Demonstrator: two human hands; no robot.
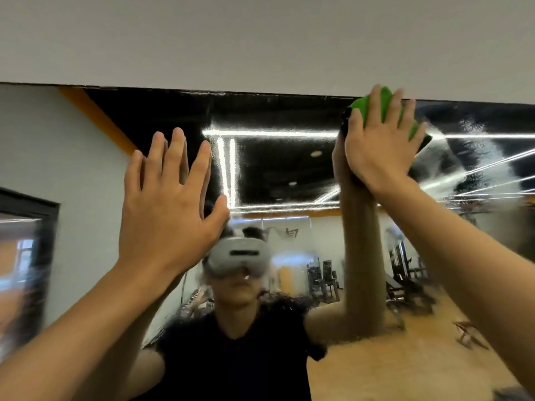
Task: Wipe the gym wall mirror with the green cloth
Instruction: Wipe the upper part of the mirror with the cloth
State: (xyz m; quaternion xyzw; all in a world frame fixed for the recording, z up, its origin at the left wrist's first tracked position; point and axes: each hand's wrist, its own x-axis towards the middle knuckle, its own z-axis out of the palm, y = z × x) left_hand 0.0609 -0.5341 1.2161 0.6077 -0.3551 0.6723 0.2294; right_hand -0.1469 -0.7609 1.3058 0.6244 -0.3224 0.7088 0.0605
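Note:
The gym wall mirror [275,169] fills most of the view, its top edge running under a white wall. My right hand [379,149] is raised near that top edge, fingers spread straight, pressing the green cloth [386,107] flat against the glass. The cloth shows between and above the fingers. My left hand [170,204] is lifted at the left, fingers straight and spread, palm toward the mirror, holding nothing. Whether it touches the glass I cannot tell. Streaky smears show on the mirror right of the cloth.
A white wall [260,39] runs above the mirror. In the reflection are a person wearing a headset, gym machines [324,279] and a wooden floor. A dark-framed panel [26,256] is reflected at the left.

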